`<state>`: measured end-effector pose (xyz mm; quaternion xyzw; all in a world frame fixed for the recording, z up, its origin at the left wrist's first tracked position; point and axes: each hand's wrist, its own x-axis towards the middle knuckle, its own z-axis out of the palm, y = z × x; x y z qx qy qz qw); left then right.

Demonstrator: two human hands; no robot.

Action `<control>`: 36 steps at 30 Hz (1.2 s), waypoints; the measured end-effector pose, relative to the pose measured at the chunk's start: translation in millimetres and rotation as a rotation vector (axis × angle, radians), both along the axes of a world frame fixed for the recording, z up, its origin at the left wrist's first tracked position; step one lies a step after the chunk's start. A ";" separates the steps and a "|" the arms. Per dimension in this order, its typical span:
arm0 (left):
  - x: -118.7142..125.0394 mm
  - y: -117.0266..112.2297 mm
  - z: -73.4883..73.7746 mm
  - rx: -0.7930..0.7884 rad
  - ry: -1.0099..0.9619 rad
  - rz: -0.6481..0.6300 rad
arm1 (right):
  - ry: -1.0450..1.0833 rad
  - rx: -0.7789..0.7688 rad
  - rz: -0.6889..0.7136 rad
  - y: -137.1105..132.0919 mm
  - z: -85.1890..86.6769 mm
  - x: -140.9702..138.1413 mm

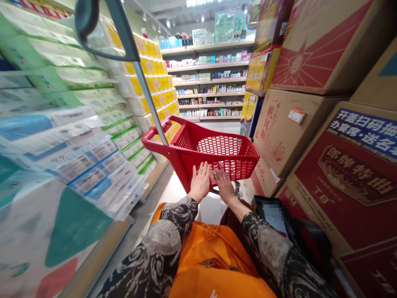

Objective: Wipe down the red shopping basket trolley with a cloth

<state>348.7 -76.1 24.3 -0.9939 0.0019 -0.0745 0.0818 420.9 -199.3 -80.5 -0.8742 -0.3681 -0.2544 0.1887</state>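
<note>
resting on the near edge of a red plastic shopping basket (238, 165), the left hand (200, 181) is lying flat and open, with its fingers spread and not clenched. the right hand (223, 186) is lying on the same edge just beside it, with its fingers a little bent, and it is hard to tell if it is gripping. the basket is sitting low in front of the person, in a narrow shop aisle, and a long grey metal pull handle (149, 101) is rising from its left corner up to a dark grip (81, 16) at the top of the view. black patterned sleeves (173, 236) are covering both arms, and an orange apron (214, 265) is hanging below them. a dark thing with a blurred screen (273, 215) is sitting near the right arm. on the left, plastic-wrapped paper packs (62, 124) and yellow packs (149, 78) are stacking up high. on the right, big cardboard boxes (341, 178) are piling up. far ahead, shelves of small bottles and boxes (211, 74) are standing at the end of the aisle.
</note>
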 end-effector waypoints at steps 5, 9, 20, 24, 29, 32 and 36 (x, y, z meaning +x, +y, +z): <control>1.7 10.9 9.2 -0.006 -0.064 0.031 | -0.109 0.176 -0.025 23.7 50.5 11.2; -0.1 28.1 17.3 -0.007 -0.131 0.088 | -0.105 0.178 0.027 43.5 64.5 20.7; -25.2 72.6 -9.0 -0.006 -0.206 0.114 | -0.156 0.093 0.120 60.5 42.9 -4.1; -24.7 87.4 4.2 -0.001 -0.308 0.125 | -0.178 0.193 0.112 93.3 92.8 1.1; -37.7 95.0 3.8 0.019 -0.304 0.148 | -0.159 0.104 0.156 101.9 66.1 -8.8; -46.6 101.9 -3.6 0.014 -0.287 0.172 | -0.146 0.014 0.199 98.9 45.4 -19.1; -47.5 118.6 6.0 0.015 -0.286 0.233 | -0.198 0.074 0.230 118.6 78.3 -25.3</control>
